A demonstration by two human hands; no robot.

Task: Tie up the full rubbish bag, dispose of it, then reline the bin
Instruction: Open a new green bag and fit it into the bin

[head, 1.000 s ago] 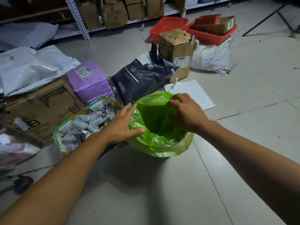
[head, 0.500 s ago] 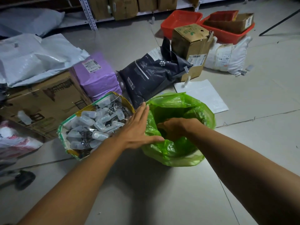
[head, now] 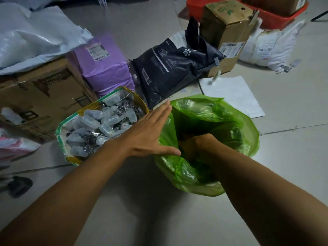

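Note:
A green plastic bin bag (head: 236, 125) lines a bin on the floor, its edge folded over the rim; the bin itself is hidden under the plastic. My left hand (head: 150, 134) lies flat against the left rim of the bag, fingers straight and together, holding nothing. My right hand (head: 197, 144) is reaching down inside the bag's mouth, pressing into the plastic. Its fingers are hidden in the dark interior, so I cannot see whether they grip anything.
A box lined with green-edged plastic (head: 99, 125), full of small clear containers, touches the bin's left side. Behind stand a black pet-food bag (head: 170, 68), a purple parcel (head: 103, 66), cardboard boxes (head: 40, 96), white paper (head: 232, 93) and red baskets (head: 276, 16).
My right hand went from the bag's far rim down into the bag and has sunk deeper. The left hand stayed flat on the left rim. The camera moved closer.

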